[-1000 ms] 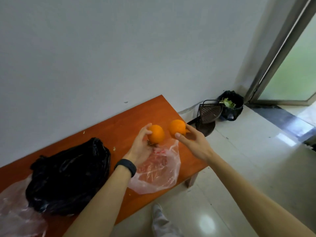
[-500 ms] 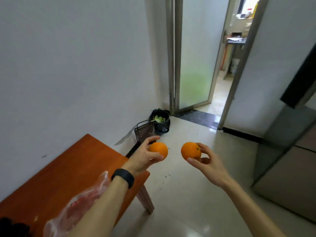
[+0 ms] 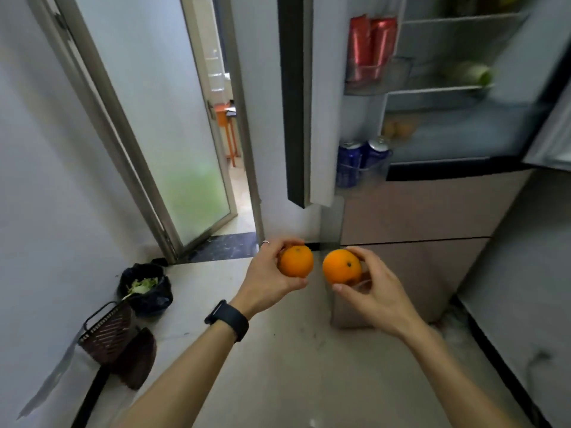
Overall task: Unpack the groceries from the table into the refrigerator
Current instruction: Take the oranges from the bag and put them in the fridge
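Note:
My left hand grips one orange and my right hand grips a second orange, both held side by side at chest height over the floor. Ahead and to the right stands the refrigerator with its upper door swung open. Its door racks hold red cans and blue cans. Glass shelves inside carry a green vegetable and some orange fruit. The table is out of view.
A black-bagged bin with green scraps and a dark dustpan sit by the left wall. A frosted glass door stands ajar onto another room. Pale floor tiles lie between me and the refrigerator.
The view has swung right, away from the table, and the open refrigerator now fills the upper right. Both hands still carry their oranges, now closer to the fridge.

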`<state>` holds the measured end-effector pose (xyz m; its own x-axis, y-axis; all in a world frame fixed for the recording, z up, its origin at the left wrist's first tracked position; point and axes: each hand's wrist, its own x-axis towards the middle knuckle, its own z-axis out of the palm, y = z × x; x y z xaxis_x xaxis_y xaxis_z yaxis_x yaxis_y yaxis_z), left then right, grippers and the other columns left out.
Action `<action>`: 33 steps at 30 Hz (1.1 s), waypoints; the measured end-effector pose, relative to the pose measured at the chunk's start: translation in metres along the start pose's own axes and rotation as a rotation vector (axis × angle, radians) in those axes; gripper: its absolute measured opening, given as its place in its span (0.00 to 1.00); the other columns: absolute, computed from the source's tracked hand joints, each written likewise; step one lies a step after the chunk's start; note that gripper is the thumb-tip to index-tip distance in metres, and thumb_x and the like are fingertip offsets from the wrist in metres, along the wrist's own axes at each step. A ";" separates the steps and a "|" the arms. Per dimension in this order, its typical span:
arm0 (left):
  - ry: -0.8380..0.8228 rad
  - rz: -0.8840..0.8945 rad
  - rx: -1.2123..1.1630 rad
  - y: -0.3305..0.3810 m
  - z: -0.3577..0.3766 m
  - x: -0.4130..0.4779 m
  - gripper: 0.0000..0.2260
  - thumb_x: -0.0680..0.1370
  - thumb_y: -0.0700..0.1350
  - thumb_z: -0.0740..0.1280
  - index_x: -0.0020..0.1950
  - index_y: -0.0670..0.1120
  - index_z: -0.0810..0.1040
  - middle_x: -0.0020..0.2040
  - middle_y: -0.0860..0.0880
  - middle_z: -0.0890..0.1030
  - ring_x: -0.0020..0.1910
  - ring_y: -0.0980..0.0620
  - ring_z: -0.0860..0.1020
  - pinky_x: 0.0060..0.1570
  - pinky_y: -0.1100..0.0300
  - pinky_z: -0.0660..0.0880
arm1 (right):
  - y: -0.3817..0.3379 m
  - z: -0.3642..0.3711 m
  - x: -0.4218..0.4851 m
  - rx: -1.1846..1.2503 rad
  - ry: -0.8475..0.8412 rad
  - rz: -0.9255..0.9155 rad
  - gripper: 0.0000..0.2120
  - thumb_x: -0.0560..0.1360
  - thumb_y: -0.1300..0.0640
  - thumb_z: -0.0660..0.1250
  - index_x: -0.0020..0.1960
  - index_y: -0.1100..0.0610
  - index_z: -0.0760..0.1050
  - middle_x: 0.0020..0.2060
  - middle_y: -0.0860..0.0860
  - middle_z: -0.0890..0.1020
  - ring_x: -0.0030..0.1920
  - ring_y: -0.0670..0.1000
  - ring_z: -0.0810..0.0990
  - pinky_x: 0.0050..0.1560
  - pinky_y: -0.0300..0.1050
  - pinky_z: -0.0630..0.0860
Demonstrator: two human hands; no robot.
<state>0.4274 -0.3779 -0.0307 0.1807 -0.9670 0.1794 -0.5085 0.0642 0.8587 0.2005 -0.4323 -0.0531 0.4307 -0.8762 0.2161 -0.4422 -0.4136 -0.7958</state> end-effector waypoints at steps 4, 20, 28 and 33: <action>-0.117 0.252 0.024 0.047 0.062 0.076 0.30 0.67 0.44 0.79 0.61 0.64 0.70 0.59 0.65 0.70 0.60 0.60 0.72 0.54 0.56 0.78 | 0.029 -0.077 0.019 -0.023 0.158 0.023 0.34 0.73 0.46 0.75 0.72 0.35 0.61 0.62 0.39 0.70 0.57 0.39 0.75 0.50 0.37 0.76; 0.045 0.460 -0.002 0.237 0.214 0.390 0.32 0.66 0.38 0.75 0.67 0.52 0.72 0.61 0.51 0.67 0.55 0.54 0.71 0.47 0.76 0.67 | 0.084 -0.352 0.252 -0.185 0.461 -0.102 0.28 0.75 0.47 0.72 0.70 0.39 0.64 0.62 0.44 0.71 0.52 0.46 0.78 0.49 0.40 0.74; 0.193 0.372 0.089 0.251 0.238 0.526 0.30 0.64 0.54 0.80 0.63 0.56 0.73 0.59 0.50 0.74 0.56 0.51 0.75 0.56 0.53 0.76 | 0.135 -0.430 0.384 -0.264 0.418 -0.125 0.29 0.74 0.45 0.72 0.71 0.43 0.63 0.64 0.48 0.71 0.57 0.54 0.77 0.59 0.55 0.76; 0.176 0.220 0.330 0.242 0.257 0.599 0.32 0.65 0.58 0.79 0.64 0.56 0.71 0.61 0.52 0.77 0.58 0.49 0.76 0.56 0.48 0.77 | 0.179 -0.466 0.469 -0.323 0.258 -0.098 0.30 0.73 0.44 0.73 0.70 0.47 0.66 0.65 0.51 0.75 0.61 0.55 0.75 0.60 0.51 0.73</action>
<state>0.1965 -1.0051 0.1609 0.1641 -0.8806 0.4446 -0.7876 0.1544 0.5966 -0.0429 -1.0325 0.1693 0.2903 -0.8449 0.4492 -0.6504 -0.5186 -0.5551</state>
